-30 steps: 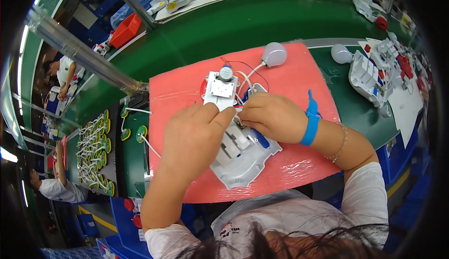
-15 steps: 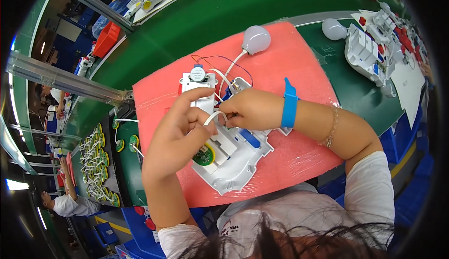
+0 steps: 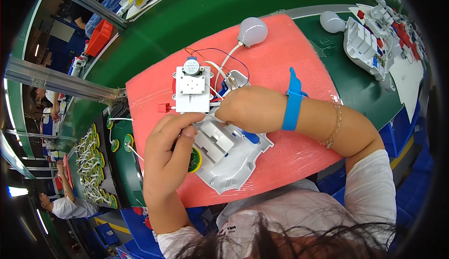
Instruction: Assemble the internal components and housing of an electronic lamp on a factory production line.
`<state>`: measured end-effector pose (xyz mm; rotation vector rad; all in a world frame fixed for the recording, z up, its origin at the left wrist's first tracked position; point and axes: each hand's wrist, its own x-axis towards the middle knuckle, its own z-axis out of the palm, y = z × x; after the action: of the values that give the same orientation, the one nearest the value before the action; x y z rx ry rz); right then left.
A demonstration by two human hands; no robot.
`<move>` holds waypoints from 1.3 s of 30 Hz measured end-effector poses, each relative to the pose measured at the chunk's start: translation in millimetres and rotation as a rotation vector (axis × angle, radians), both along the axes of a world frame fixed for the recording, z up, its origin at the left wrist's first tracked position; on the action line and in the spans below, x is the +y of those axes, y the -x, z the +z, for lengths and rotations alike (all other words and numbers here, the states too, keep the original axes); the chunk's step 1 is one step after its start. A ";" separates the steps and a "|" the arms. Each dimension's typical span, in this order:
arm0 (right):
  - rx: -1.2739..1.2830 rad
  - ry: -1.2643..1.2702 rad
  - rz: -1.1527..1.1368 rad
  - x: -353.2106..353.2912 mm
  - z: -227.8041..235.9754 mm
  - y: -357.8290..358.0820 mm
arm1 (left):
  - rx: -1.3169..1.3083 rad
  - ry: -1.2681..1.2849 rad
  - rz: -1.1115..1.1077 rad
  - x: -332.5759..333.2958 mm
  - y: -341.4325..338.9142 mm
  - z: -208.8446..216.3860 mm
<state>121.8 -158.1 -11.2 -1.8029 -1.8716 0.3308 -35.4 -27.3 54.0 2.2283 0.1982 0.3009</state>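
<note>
Over a white plastic housing point(image 3: 231, 167), both hands work close together. My left hand point(image 3: 166, 153) is curled, its index finger reaching toward the housing's far end; what lies between its fingers is hidden. A round green circuit board with a yellow rim point(image 3: 194, 160) shows partly beside its palm. My right hand point(image 3: 250, 107), with a blue wristband point(image 3: 292, 107), pinches a white cable point(image 3: 214, 117), its fingertips mostly concealed. Just beyond the hands lies a white box-shaped unit with a round motor point(image 3: 191, 67). A frosted bulb point(image 3: 253, 31) on a white lead rests farther back.
A pink foam mat point(image 3: 299, 53) lies under the work. At left, several wired round boards point(image 3: 93, 165) cover a dark tray. Another white housing assembly point(image 3: 362, 48) sits at right on the green table. A metal post point(image 3: 65, 79) stands at left; co-workers are beyond.
My left hand has shifted slightly left and its fingers have come lower, uncovering the motor unit and a red connector. The white cable loop between the hands shows less. My right hand stays nearly in place.
</note>
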 end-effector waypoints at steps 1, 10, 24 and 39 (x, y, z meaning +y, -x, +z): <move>-0.031 -0.002 -0.004 0.2 0.7 1.3 | -0.040 -0.071 0.001 -0.9 1.7 -0.5; -0.022 -0.014 -0.010 1.9 1.4 5.5 | -0.032 -0.099 0.046 -1.1 14.3 -6.1; 0.025 0.046 -0.076 3.0 1.9 8.7 | -0.048 -0.258 0.032 -7.9 10.1 -6.8; 0.085 -0.024 -0.035 3.6 -16.5 10.4 | 0.048 -0.769 -0.053 -24.0 13.6 -7.9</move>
<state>111.4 -154.4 -27.7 -1.7755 -1.7768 0.3649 -49.1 -51.3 46.1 2.9972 0.0463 0.3300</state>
